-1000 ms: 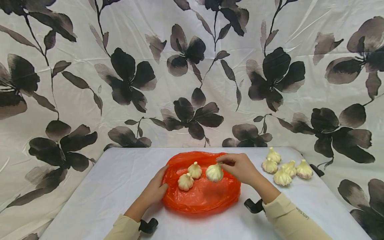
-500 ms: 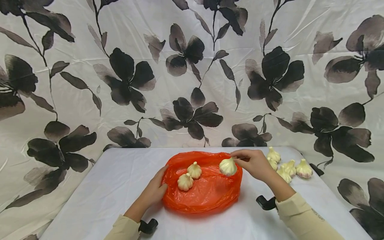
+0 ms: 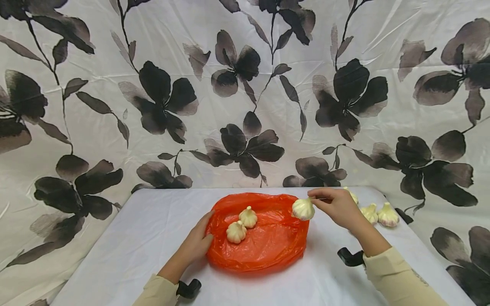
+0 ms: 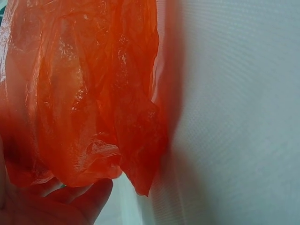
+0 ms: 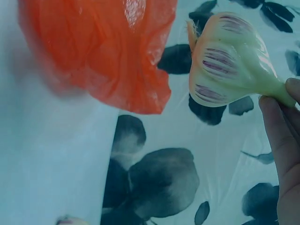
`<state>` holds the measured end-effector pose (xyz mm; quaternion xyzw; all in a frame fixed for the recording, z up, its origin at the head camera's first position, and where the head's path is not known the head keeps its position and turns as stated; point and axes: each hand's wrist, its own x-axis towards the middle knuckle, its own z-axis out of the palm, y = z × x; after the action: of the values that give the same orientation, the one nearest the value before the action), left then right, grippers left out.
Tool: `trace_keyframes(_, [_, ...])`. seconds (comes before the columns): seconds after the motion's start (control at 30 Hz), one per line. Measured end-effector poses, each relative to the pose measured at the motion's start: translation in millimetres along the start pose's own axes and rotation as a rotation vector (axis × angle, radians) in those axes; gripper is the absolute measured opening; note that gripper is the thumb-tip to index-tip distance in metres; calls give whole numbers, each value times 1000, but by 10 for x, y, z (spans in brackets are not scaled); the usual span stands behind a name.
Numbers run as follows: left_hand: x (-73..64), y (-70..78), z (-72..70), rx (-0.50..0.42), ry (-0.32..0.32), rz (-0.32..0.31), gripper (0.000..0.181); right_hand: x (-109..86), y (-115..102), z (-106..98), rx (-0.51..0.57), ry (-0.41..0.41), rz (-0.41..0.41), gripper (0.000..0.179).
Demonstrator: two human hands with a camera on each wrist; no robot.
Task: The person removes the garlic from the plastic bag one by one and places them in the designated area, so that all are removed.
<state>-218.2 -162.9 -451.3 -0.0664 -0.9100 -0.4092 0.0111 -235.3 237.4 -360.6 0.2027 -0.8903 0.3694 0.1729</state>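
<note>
Red, shiny plastic is seen in the middle, where a bag (image 3: 264, 250) is set on a white desk (image 3: 126, 242) with its wide mouth open. The bag's left side is held by the left hand (image 3: 197, 240), and that grip is closed round the edge. One garlic (image 3: 303, 209) is pinched by the right hand (image 3: 338, 207). That grip is together on the thin stem (image 5: 275, 90), with the thumb and fingers pressed on it. The garlic is held up by the right rim of the bag. In the right wrist view a small gap is seen between the two, so the bag does not seem to be touched by it.

The work looks to be part way along. Two bulbs, a back bulb (image 3: 248, 217) and a front bulb (image 3: 236, 232), are seen inside the bag, close together on the left. More are seen out on the desk at the right: a far bulb (image 3: 352, 195), a middle bulb (image 3: 369, 213) and an end bulb (image 3: 388, 215). Some of these are partly covered by the right hand and arm, so more could be hidden and the full count cannot be told. The pinched garlic has not yet been let go. So the bulbs seem to be split for now: some are kept in, some are left out, and one is held up.
</note>
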Motion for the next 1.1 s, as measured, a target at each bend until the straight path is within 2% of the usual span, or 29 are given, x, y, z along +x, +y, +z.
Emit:
trace_keyframes(0.83, [19,12,14,-4,0,-2,69,-168,282,-151,-44,-22,63,21])
trace_keyframes(1.1, [17,4,18,0,-2,-3,69,-199,420,-185,-48,-33,131,20])
